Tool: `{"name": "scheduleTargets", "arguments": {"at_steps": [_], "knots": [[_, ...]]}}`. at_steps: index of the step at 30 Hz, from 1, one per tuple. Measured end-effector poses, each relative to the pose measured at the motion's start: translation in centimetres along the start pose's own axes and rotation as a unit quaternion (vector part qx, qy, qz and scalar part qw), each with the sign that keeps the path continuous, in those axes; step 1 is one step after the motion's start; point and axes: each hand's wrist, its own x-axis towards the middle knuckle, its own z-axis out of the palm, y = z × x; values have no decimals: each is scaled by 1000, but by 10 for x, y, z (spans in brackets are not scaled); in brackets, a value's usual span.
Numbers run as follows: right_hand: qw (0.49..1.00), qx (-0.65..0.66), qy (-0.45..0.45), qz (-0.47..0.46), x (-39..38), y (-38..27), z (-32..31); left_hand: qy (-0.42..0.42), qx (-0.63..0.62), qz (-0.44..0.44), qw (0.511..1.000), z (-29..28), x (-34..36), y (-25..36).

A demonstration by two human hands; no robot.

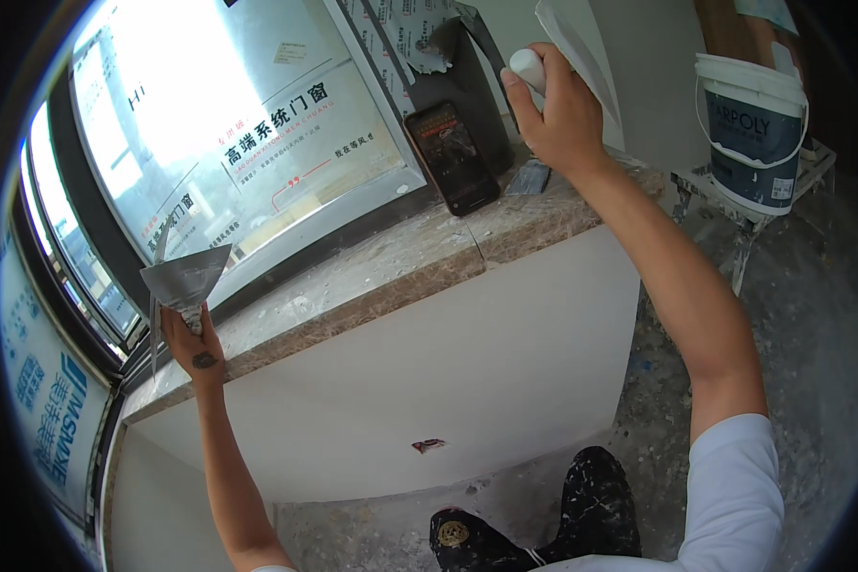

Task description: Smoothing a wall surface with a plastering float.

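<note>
Left hand (194, 348) is closed around the handle of a putty knife (186, 276) near the stone sill (381, 262); its long axis follows the forearm (227, 458), wide blade pointing away from the person. Right hand (569, 119) grips a white-handled trowel (583, 65), whose blade slants from upper left to lower right.

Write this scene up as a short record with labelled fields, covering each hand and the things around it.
Left hand: holding a grey, flared metal putty knife
Right hand: gripping the white, rounded handle of a flat, pale trowel
Sill: brown mottled stone; black rectangular phone leaning there
Far right: white-and-dark plastic bucket on a splattered stand
</note>
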Motion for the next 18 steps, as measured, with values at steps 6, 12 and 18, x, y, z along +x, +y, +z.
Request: {"name": "scheduleTargets", "arguments": {"at_steps": [6,12,18], "knots": [[1000,-4,5,-1,1,-1,0,17,13,21,1000,0,0,2],[1000,-5,0,3,1,0,-1,13,-8,12,1000,-2,2,8],[1000,-5,4,1,0,1,1,2,-4,16,1000,-2,1,4]]}}
